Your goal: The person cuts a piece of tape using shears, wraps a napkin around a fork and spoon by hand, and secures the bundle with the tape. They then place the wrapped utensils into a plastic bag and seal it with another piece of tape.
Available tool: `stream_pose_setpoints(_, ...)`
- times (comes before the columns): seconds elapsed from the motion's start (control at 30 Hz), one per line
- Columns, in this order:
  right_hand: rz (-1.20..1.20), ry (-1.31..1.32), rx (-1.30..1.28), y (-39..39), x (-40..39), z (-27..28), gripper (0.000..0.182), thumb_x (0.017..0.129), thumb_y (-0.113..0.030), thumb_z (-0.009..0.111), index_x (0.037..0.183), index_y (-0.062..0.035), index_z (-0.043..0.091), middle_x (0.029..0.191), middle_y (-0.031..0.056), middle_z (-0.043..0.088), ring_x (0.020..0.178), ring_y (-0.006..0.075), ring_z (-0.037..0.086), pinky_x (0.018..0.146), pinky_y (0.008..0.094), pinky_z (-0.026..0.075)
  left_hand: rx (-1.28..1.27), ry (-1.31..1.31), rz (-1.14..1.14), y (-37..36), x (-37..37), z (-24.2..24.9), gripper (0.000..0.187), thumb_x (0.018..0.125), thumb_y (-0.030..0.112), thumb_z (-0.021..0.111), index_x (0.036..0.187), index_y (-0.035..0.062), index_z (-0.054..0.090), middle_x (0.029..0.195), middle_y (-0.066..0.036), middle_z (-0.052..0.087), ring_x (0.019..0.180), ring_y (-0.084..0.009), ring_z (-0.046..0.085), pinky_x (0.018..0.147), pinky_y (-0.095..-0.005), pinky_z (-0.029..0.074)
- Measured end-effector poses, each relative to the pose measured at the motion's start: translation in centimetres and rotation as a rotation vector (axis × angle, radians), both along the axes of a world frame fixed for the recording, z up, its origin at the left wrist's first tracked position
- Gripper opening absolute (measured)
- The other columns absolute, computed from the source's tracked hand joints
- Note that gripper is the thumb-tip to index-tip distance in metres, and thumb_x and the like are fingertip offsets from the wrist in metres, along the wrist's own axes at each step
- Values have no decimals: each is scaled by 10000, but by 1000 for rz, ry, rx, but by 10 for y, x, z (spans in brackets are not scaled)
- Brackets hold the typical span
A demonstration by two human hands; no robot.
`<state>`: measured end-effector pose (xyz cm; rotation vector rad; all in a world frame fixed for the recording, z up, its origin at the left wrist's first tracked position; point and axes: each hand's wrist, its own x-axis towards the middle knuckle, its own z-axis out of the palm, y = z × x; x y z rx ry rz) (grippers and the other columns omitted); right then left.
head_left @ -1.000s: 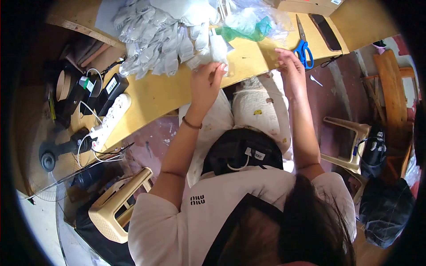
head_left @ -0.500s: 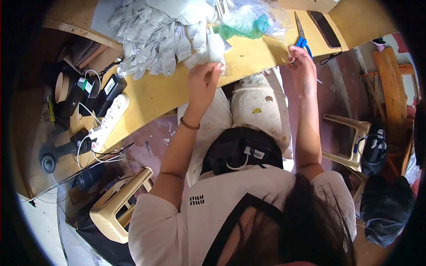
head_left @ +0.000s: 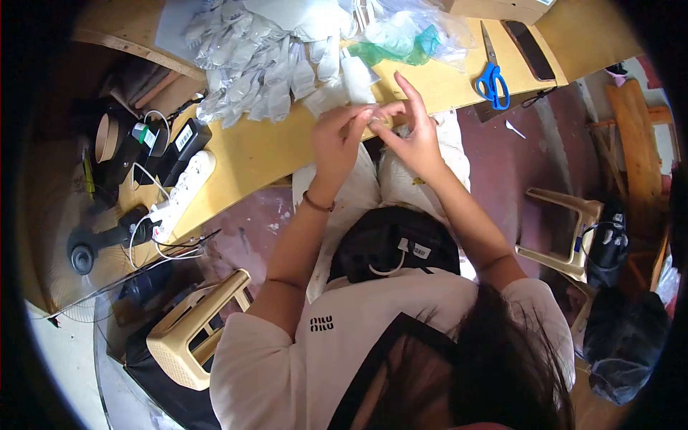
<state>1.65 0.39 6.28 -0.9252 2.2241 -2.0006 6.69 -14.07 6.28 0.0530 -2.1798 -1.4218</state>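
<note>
My left hand (head_left: 339,140) and my right hand (head_left: 416,136) meet fingertip to fingertip at the table's front edge, above my lap. Both pinch at the same spot; a small, shiny, see-through bit shows there, too small to name. The right index finger points up, away from the pinch. Just beyond the fingers lies a white item in a clear packet (head_left: 358,80). Left of it spreads a heap of clear-wrapped white pieces (head_left: 261,75), several of them spoon-like in shape. Behind the packet is crumpled clear plastic with a green part (head_left: 408,49).
Blue-handled scissors (head_left: 492,84) and a dark phone (head_left: 529,50) lie at the table's right. A white power strip (head_left: 185,195) with cables and a fan (head_left: 84,254) stand left. Plastic stools (head_left: 197,330) flank me. A white scrap (head_left: 514,129) is on the floor.
My right hand has swung left from beside the scissors to meet my left hand. The left hand has come slightly away from the white packet. A white scrap now shows on the floor.
</note>
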Motion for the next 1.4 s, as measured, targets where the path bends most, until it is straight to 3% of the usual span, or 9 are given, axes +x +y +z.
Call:
stream_pose_setpoints(0.17,-41,31,-105,-6,-1,-8,677,732,35,705,1338,-33,410,807,60,674,808,152,649,801,301,488,-105,120,24,-6,9,-3,116,739,106,717,849,73,700,835,-65,667,757,-223,591,713,-335,461)
stream_pose_setpoints(0.3,20,391,-63,4,-5,-15,567,728,51,704,1251,3,493,834,80,688,836,183,663,795,323,484,-203,143,38,-10,14,-18,191,636,55,771,808,76,691,892,-57,658,804,-226,584,724,-339,459)
stream_pose_setpoints(0.37,124,604,-36,8,-8,-13,556,730,52,710,1236,24,483,825,92,699,846,210,673,818,353,479,-224,150,44,-12,17,-20,166,645,56,759,791,83,684,870,-39,660,804,-212,589,721,-332,457)
stream_pose_setpoints(0.5,221,653,2,12,-8,-18,542,732,42,712,1222,10,483,842,91,699,839,231,674,829,372,469,-429,213,-33,-22,20,-9,124,664,59,735,764,102,676,825,-3,662,796,-187,596,723,-329,448)
stream_pose_setpoints(0.7,116,358,64,15,0,-31,550,773,-4,688,1275,-22,462,829,83,680,760,197,654,772,323,487,-558,143,-92,-25,27,-15,72,712,110,705,774,120,669,813,2,663,785,-189,605,752,-350,435)
stream_pose_setpoints(1.0,-58,-100,-8,-4,11,-15,711,783,-5,687,1372,-51,289,720,57,623,667,115,634,646,244,494,-203,-45,17,-10,26,-7,97,781,132,681,761,47,638,658,-57,625,603,-203,600,627,-323,455)
stream_pose_setpoints(1.2,-157,-136,63,-18,8,-1,739,750,-4,711,1360,-88,303,668,49,587,562,115,606,496,255,471,-54,-223,78,-5,21,-7,173,834,153,652,731,18,617,596,-14,577,558,-73,546,500,-230,394)
stream_pose_setpoints(1.3,-167,-158,49,-23,2,1,741,742,5,711,1355,-88,305,669,50,582,524,124,598,467,256,468,-56,-290,117,-6,17,-7,163,831,162,665,806,14,602,635,-9,580,598,-52,540,509,-227,407)
stream_pose_setpoints(1.4,-155,-229,57,-24,-2,7,748,737,21,706,1356,-83,300,669,51,578,517,133,599,469,262,478,73,-120,196,-1,10,-11,276,824,167,679,1018,11,560,709,-18,598,623,-48,526,525,-218,410)
